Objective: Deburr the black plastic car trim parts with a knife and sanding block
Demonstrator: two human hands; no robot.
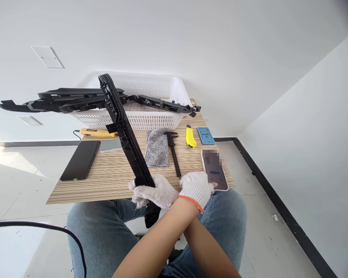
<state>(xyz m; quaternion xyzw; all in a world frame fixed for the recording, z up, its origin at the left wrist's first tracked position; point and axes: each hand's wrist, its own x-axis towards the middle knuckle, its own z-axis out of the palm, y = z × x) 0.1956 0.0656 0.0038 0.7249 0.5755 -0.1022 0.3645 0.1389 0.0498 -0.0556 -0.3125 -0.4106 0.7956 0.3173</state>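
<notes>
My forearms are crossed, the left one over the right. My right hand (158,191), in a white knit glove, is closed round the lower part of a long black plastic trim strip (130,148). The strip slants up and left, its ribbed, clipped side showing, and passes in front of the basket's rim. My left hand (195,189), gloved in white with an orange cuff edge, reaches over to a phone (216,170) at the table's right edge. A bare fingertip lies on the phone's lower screen. Its other fingers are mostly hidden; it grips nothing visible.
A white basket (156,120) holding several black trim parts (75,99) stands at the back. On the table (110,189) lie a dark phone (81,160), yellow tool (97,133), grey cloth (158,148), caliper (174,154), yellow cutter (190,137) and blue box (205,136).
</notes>
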